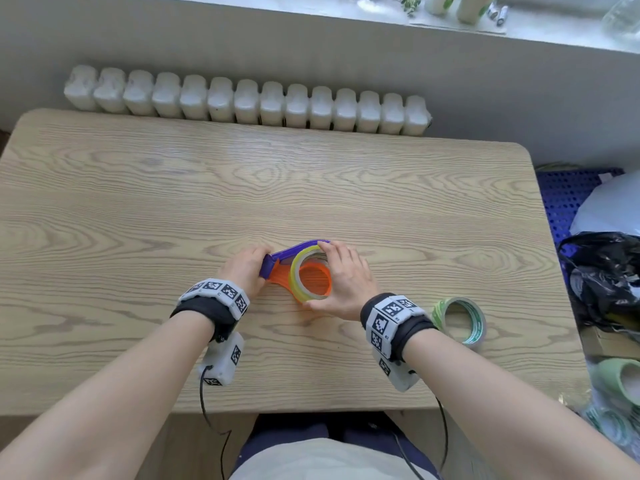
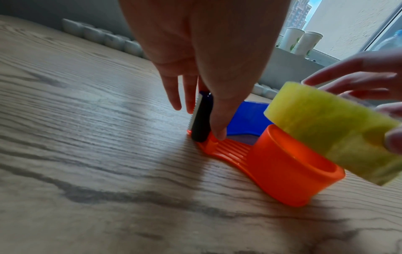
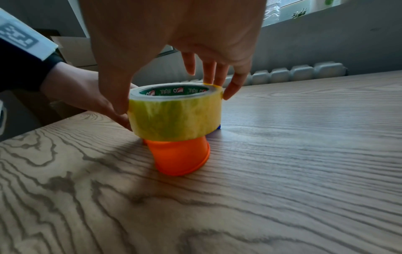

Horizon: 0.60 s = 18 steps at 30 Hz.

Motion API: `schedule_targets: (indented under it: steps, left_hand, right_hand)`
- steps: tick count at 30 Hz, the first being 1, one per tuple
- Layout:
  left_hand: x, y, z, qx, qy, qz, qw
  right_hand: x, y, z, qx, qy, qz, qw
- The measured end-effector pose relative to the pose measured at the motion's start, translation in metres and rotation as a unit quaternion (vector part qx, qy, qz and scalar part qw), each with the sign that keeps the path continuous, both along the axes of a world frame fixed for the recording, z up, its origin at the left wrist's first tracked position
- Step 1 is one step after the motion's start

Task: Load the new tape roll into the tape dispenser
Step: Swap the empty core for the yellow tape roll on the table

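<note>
table (image 1: 138, 209): wooden top; dispenser sits near the front middle; we see a second, near-spent roll (image 1: 462, 322) lying flat well to the right
tape dispenser (image 1: 277, 268): lying on its side on the table; purple frame with serrated cutter at the left end; orange hub (image 2: 289, 170) standing open end up
new tape roll (image 3: 174, 113): yellowish packing tape; tilted, started over the hub's top rim, not yet seated
right hand (image 1: 346, 278): thumb and fingers curled round the roll's outer face, pinching it from above
left hand (image 1: 246, 268): fingers pressed together on the cutter end, pinning the dispenser down; thumb (image 2: 219, 120) just behind the blade
risk: we judge the tilted roll may jam on the hub rim if pushed unevenly; dispenser may skid if the left hand eases; left fingertips sit close to the serrated teeth
</note>
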State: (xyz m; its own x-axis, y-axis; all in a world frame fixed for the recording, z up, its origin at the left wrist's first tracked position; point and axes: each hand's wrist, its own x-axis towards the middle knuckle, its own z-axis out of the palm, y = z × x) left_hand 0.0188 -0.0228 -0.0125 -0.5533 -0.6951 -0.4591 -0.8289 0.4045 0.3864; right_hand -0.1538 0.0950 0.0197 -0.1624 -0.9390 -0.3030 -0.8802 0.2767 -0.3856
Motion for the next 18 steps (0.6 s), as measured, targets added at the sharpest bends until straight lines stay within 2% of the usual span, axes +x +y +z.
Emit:
schedule_targets:
  steps: [9, 18]
  left_hand:
    - [0.000, 0.011, 0.000, 0.002, 0.028, 0.024, 0.999]
    - [0.000, 0.027, 0.002, -0.025, 0.082, 0.087, 0.993]
  right_hand:
    - [0.009, -0.001, -0.018, 0.039, 0.048, 0.009, 0.998]
    - [0.005, 0.005, -0.033, 0.058, 0.004, -0.019, 0.998]
